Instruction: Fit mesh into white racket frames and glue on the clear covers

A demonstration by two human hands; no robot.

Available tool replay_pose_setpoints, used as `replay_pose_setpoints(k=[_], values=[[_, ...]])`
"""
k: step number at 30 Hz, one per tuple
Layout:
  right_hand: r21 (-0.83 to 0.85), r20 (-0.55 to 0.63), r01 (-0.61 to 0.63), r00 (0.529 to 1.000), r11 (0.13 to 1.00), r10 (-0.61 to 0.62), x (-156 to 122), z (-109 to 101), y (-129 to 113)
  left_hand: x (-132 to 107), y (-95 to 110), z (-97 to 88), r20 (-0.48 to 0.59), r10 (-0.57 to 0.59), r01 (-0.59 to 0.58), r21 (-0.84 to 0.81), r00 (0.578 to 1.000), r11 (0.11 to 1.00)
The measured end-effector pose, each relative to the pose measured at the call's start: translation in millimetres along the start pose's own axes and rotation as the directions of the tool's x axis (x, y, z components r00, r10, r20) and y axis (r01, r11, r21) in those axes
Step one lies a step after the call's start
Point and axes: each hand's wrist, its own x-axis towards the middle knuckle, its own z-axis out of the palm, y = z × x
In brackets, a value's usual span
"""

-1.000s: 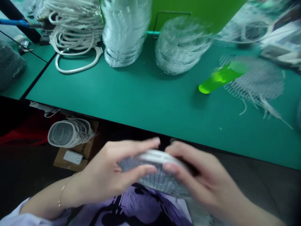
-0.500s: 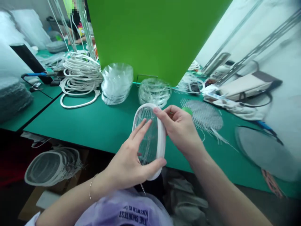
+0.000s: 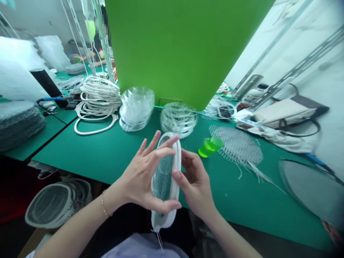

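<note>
Upright between my hands stands a white oval swatter head (image 3: 175,191) with metal mesh inside its rim, seen nearly edge-on. Thin wires (image 3: 160,240) hang from its lower end. My left hand (image 3: 139,177) spans the mesh side, its thumb low on the rim and its fingers near the top. With thumb and curled fingers, my right hand (image 3: 197,184) grips the right side of the rim. Some of its fingertips are hidden behind the head. A translucent green cylinder (image 3: 211,146) lies on the green table just beyond my right hand.
White oval frames (image 3: 98,96) are piled at the back left, beside clear plastic ovals (image 3: 137,109) and clear rings (image 3: 179,120). Loose mesh sheets (image 3: 239,145) lie on the right near a bag (image 3: 287,111). A green panel (image 3: 174,50) stands behind. Finished-looking mesh frames (image 3: 49,206) sit below left.
The swatter head has turned more edge-on. My right hand has slid down its rim from the top, uncovering the green cylinder. My left fingers have moved from the mesh toward the upper rim.
</note>
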Motion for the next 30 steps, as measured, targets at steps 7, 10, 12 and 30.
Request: replay_pose_setpoints(k=[7,10,12,30], values=[[-0.386,-0.062,0.539,0.795,0.749,-0.604,14,-1,6,11,-12,3.9,-0.091,0.110,-0.125,-0.177,0.990,0.976],[-0.377,0.060,0.743,0.615,0.553,-0.786,25,-3,9,10,-14,3.9,-0.082,0.113,-0.126,-0.172,0.990,0.977],[-0.360,0.060,0.786,0.557,0.502,-0.829,32,-2,11,9,-14,3.9,-0.093,0.098,-0.114,-0.182,0.991,0.977],[-0.452,-0.112,0.746,0.496,0.489,-0.861,47,0,25,9,-11,-1.4,-0.080,-0.048,0.039,-0.104,0.996,0.994]])
